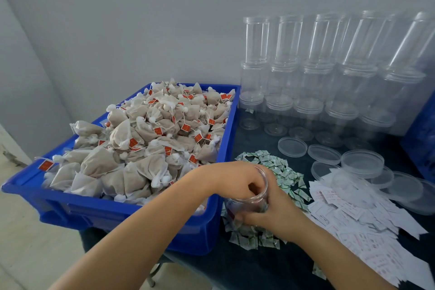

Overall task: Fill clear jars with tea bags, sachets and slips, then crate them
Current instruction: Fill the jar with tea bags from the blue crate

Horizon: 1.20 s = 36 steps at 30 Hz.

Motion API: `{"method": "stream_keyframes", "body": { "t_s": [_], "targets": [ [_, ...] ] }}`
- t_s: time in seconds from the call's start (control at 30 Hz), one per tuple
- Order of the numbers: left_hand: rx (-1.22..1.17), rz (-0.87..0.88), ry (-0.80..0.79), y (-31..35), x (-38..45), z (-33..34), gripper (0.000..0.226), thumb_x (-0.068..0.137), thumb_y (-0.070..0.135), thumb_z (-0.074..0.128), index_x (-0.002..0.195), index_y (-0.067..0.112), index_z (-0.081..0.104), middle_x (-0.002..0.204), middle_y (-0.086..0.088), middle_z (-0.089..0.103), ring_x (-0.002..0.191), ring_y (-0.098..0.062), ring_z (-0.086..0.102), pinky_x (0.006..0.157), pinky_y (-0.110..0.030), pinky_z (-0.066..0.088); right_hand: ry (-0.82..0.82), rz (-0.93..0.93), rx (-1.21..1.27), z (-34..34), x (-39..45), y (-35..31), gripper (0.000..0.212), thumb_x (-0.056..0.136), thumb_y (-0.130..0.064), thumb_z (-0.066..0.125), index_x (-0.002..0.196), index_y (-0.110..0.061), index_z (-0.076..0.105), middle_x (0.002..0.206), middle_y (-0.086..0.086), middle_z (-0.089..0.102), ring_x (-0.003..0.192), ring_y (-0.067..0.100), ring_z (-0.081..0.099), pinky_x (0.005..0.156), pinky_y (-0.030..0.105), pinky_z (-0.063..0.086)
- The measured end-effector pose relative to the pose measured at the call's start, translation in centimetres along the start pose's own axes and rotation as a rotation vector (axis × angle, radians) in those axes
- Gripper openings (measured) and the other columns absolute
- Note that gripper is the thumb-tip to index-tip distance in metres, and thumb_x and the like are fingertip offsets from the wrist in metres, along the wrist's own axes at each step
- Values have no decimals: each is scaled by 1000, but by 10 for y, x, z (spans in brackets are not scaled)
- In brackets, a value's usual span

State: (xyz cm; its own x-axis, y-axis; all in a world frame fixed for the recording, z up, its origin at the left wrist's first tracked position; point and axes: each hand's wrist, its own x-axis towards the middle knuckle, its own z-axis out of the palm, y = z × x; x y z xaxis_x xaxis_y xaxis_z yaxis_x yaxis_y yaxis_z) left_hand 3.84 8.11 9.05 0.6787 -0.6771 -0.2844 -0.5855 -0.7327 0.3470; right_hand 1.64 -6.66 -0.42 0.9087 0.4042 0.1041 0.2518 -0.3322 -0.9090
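The fingers of the left hand (237, 180) are curled down into the mouth of a clear jar (253, 195), closed around something dark inside that cannot be made out. The right hand (275, 209) wraps the jar's lower body from the right, fingers closed on its wall. The jar sits just right of centre in the lower half of the frame; its long axis is tilted, mouth pointing up and toward the upper right. It hangs over a spread of green-and-white sachets (282, 172). To the right lie white printed slips (367, 226) on the dark table (259, 271), with loose clear lids (362, 162) above them. Stacked empty jars (306, 73) fill the upper right. At left, a blue crate (131, 216) is heaped with tea bags (146, 139) with red tags.
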Motion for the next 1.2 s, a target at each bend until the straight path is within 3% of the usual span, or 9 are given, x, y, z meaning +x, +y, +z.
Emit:
{"method": "stream_keyframes", "body": {
  "t_s": [0.17,0.33,0.5,0.63,0.73,0.87,1.03,1.13,1.2],
  "targets": [
    [76,-37,-182,4,6,-4,27,93,3,47,111,11,66,97,-1,61,83,-15,53,78,-30,46,-1,8,33,0,-1,1,103,54,-57,85,137,-49,25,113,-39,56,103,-13,60,75,4,46],
    [84,-92,-239,8,10,-4,31,92,1,47,116,11,64,105,-5,61,84,-15,51,67,-20,40,-3,13,46,0,-2,3,105,53,-59,86,138,-49,25,114,-38,56,103,-12,61,75,5,47],
    [48,-74,-131,7,0,-3,31,93,2,43,112,9,66,105,-8,64,87,-18,54,77,-29,44,-16,-4,78,1,-1,2,94,58,-48,88,130,-53,26,113,-41,56,102,-13,61,74,4,48],
    [-33,-56,64,0,-16,-9,32,96,9,43,116,17,67,111,6,66,96,-5,57,72,-4,36,-44,-11,127,1,2,8,96,69,-22,92,135,-47,27,116,-26,61,100,-2,68,75,12,54],
    [-98,-107,240,-13,-31,-17,27,97,16,46,114,21,66,106,13,64,95,-1,57,81,-9,39,-37,13,92,0,1,8,98,63,-36,93,126,-66,25,131,-15,49,102,-4,66,76,21,58],
    [-20,-294,455,-39,-51,-23,23,96,17,48,110,17,66,105,5,66,94,-10,61,87,-25,49,-28,13,52,-1,2,5,95,63,-42,92,108,-84,20,129,-22,43,97,-14,61,68,13,55],
    [400,-667,718,-75,-82,-24,23,94,17,48,110,18,64,112,0,62,108,-21,54,95,-37,42,-40,18,62,2,2,2,97,61,-41,88,117,-72,15,130,-21,40,89,-16,64,63,9,53],
    [553,-897,735,-91,-99,-26,31,89,11,54,119,15,58,122,-6,56,118,-29,47,99,-41,39,-40,25,38,2,2,0,98,58,-45,86,118,-70,13,129,-19,40,89,-16,64,62,7,51],
    [532,-1031,681,-100,-108,-27,43,87,9,55,130,13,48,131,-12,47,122,-34,44,101,-42,40,-24,27,12,1,2,-1,98,55,-50,85,117,-72,12,131,-18,42,93,-11,62,63,7,51]
  ]
}}
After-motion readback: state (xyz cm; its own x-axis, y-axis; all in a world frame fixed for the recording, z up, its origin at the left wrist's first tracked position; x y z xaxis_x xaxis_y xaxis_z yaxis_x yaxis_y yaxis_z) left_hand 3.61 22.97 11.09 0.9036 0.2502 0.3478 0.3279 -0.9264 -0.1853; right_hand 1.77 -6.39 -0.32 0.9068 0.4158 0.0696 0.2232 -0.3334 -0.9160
